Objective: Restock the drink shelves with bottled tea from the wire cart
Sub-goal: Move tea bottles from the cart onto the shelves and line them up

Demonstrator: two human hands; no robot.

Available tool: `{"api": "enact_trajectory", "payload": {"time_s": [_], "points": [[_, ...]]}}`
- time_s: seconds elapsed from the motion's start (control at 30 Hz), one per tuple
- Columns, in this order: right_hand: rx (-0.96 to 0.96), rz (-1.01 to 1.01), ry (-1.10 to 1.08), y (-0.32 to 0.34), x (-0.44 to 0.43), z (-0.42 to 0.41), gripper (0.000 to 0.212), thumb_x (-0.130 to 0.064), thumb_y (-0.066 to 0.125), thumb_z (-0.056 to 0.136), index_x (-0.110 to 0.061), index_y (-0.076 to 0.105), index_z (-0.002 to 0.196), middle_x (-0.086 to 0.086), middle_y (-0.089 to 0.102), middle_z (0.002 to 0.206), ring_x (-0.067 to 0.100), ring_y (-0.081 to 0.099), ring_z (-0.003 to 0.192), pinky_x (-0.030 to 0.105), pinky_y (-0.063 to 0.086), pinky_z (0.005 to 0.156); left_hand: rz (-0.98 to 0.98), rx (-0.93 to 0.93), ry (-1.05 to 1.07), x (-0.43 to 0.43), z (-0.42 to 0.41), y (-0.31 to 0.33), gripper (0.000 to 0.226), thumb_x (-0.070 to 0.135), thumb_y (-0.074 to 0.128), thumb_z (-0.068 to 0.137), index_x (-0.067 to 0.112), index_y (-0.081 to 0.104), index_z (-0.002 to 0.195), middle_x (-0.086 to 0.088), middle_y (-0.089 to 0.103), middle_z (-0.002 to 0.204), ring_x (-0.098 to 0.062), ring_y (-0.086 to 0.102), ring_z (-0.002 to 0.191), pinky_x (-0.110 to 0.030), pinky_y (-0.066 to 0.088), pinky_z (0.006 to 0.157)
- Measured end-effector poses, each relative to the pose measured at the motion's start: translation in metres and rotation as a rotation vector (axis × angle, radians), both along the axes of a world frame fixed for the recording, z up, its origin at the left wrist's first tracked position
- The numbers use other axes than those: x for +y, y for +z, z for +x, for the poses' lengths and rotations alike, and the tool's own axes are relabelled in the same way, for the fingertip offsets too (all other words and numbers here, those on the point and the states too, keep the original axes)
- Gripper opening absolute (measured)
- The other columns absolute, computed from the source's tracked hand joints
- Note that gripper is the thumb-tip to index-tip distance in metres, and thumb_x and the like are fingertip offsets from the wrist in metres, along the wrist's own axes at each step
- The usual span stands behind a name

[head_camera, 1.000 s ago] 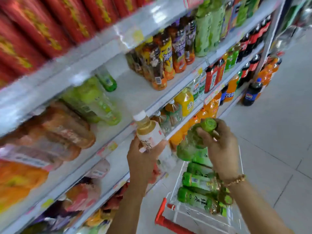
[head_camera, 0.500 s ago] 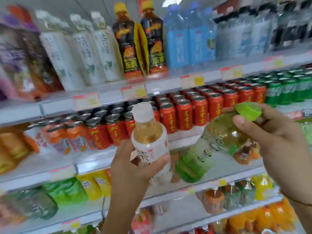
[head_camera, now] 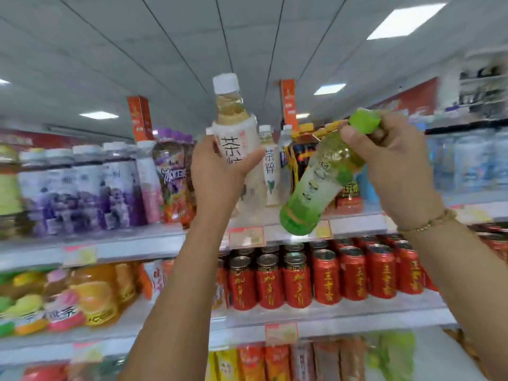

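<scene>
My left hand point(head_camera: 217, 171) grips a white-labelled tea bottle point(head_camera: 233, 125) with a white cap, held upright in front of the top shelf point(head_camera: 154, 240). My right hand point(head_camera: 390, 160) holds a green tea bottle point(head_camera: 316, 188) by its neck and green cap, and the bottle tilts down to the left. Just behind the two held bottles, a matching white-labelled tea bottle point(head_camera: 272, 171) stands on the top shelf. The wire cart is out of view.
Purple-labelled bottles point(head_camera: 82, 188) fill the top shelf's left part, and blue water bottles point(head_camera: 467, 163) its right. Red cans point(head_camera: 351, 270) line the shelf below, with orange juice bottles point(head_camera: 93, 292) to their left. Dark orange-labelled bottles point(head_camera: 299, 160) stand behind the green bottle.
Both hands have risen with their bottles from the level of the red cans to the top shelf. My view has tilted upward, and the ceiling now shows.
</scene>
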State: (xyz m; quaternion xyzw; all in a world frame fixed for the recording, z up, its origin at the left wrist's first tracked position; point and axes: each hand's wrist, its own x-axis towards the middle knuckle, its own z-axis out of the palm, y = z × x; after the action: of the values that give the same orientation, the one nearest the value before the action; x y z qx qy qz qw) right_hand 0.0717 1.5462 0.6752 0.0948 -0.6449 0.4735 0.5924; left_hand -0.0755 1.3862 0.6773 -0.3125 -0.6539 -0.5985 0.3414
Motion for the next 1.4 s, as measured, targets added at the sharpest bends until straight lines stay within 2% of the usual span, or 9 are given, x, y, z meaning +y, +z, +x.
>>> {"api": "enact_trajectory", "payload": {"time_s": [0.13, 0.27, 0.4, 0.53, 0.67, 0.77, 1.0, 1.2, 1.4], "points": [[-0.079, -0.01, -0.044, 0.014, 0.009, -0.031, 0.011, -0.016, 0.068, 0.083, -0.015, 0.064, 0.094, -0.007, 0.069, 0.079, 0.007, 0.064, 0.075, 0.026, 0.051, 0.07, -0.301, -0.084, 0.148, 0.034, -0.035, 0.022, 0.057, 0.056, 0.079, 0.063, 0.008, 0.053, 0.079, -0.003, 0.058, 0.07, -0.02, 0.059, 0.063, -0.028, 0.039, 0.048], [-0.154, 0.0, -0.111, 0.021, 0.009, -0.039, 0.013, -0.02, 0.066, 0.085, -0.018, 0.062, 0.098, -0.007, 0.067, 0.082, 0.003, 0.063, 0.073, 0.022, 0.048, 0.068, -0.345, -0.216, 0.195, 0.053, -0.065, 0.01, 0.058, 0.056, 0.078, 0.065, 0.009, 0.044, 0.066, -0.004, 0.052, 0.059, -0.015, 0.051, 0.05, -0.028, 0.037, 0.042], [-0.221, 0.054, -0.196, 0.022, 0.004, -0.041, 0.009, -0.024, 0.065, 0.086, -0.024, 0.06, 0.094, -0.01, 0.066, 0.083, 0.003, 0.063, 0.076, 0.018, 0.048, 0.065, -0.351, -0.283, 0.254, 0.058, -0.084, -0.003, 0.086, 0.069, 0.071, 0.061, 0.0, 0.051, 0.107, -0.015, 0.063, 0.102, -0.028, 0.066, 0.085, -0.036, 0.054, 0.063], [-0.258, 0.043, -0.219, 0.024, 0.003, -0.043, 0.01, -0.026, 0.064, 0.086, -0.021, 0.063, 0.095, -0.012, 0.066, 0.078, -0.001, 0.062, 0.068, 0.01, 0.044, 0.056, -0.421, -0.296, 0.332, 0.053, -0.084, -0.008, 0.088, 0.066, 0.068, 0.068, -0.001, 0.046, 0.122, -0.015, 0.054, 0.12, -0.03, 0.06, 0.102, -0.039, 0.054, 0.075], [-0.298, 0.033, -0.222, 0.02, 0.003, -0.049, 0.008, -0.029, 0.065, 0.085, -0.021, 0.065, 0.088, -0.005, 0.07, 0.082, 0.011, 0.067, 0.076, 0.026, 0.053, 0.071, -0.682, -0.39, 0.314, 0.044, -0.083, -0.027, 0.063, 0.06, 0.069, 0.072, 0.004, 0.057, 0.099, -0.01, 0.066, 0.096, -0.027, 0.065, 0.088, -0.031, 0.047, 0.063], [-0.33, 0.016, -0.22, 0.015, 0.005, -0.054, 0.018, -0.029, 0.066, 0.084, -0.013, 0.067, 0.091, 0.007, 0.071, 0.086, 0.023, 0.068, 0.083, 0.042, 0.054, 0.082, -0.894, -0.399, 0.327, 0.035, -0.08, -0.039, 0.057, 0.061, 0.066, 0.074, 0.008, 0.048, 0.085, -0.004, 0.056, 0.088, -0.023, 0.058, 0.088, -0.03, 0.044, 0.067], [-0.444, 0.053, -0.192, 0.007, 0.004, -0.065, 0.011, -0.026, 0.064, 0.087, -0.017, 0.068, 0.085, 0.006, 0.071, 0.088, 0.023, 0.067, 0.082, 0.036, 0.054, 0.079, -1.101, -0.289, 0.432, 0.039, -0.087, -0.021, 0.065, 0.071, 0.064, 0.068, 0.012, 0.048, 0.091, -0.002, 0.053, 0.086, -0.021, 0.051, 0.083, -0.03, 0.041, 0.07], [-0.474, 0.0, -0.184, -0.001, 0.007, -0.068, 0.023, -0.028, 0.063, 0.087, -0.007, 0.068, 0.096, 0.006, 0.071, 0.087, 0.018, 0.067, 0.078, 0.029, 0.054, 0.072, -1.076, -0.263, 0.458, 0.049, -0.103, -0.021, 0.056, 0.066, 0.064, 0.074, 0.012, 0.051, 0.087, -0.003, 0.066, 0.091, -0.021, 0.061, 0.086, -0.031, 0.041, 0.066], [-0.483, 0.017, -0.181, -0.01, 0.015, -0.07, 0.026, -0.031, 0.063, 0.086, -0.011, 0.067, 0.103, 0.003, 0.071, 0.092, 0.019, 0.067, 0.085, 0.036, 0.054, 0.083, -1.069, -0.301, 0.463, 0.052, -0.105, -0.022, 0.052, 0.064, 0.065, 0.074, 0.014, 0.048, 0.075, -0.001, 0.064, 0.084, -0.02, 0.062, 0.083, -0.029, 0.042, 0.062]]}}
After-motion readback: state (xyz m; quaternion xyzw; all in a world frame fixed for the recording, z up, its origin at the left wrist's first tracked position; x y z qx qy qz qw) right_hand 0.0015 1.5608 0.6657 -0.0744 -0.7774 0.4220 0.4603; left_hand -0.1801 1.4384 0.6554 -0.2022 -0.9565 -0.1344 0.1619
